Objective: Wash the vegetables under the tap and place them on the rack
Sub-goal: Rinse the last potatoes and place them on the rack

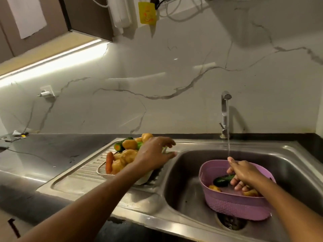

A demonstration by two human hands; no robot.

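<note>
Right hand point(244, 173) is curling around a dark green cucumber point(222, 180) inside the purple basket point(232, 205), which is sitting in the sink point(183, 180) over the drain. Tap point(225, 112) is running, water landing on that hand's fingers. A couple of yellowish potatoes point(215, 188) are lying in the basket too. Left hand point(154, 154) is reaching over the rack point(101, 169) on the ribbed drainboard, fingers spread and loose, holding nothing as far as I can see. Rack is holding potatoes, a carrot point(109, 162) and green veg, piled close to the sink edge. The dark table point(43, 151) is stretching off to the left.
</note>
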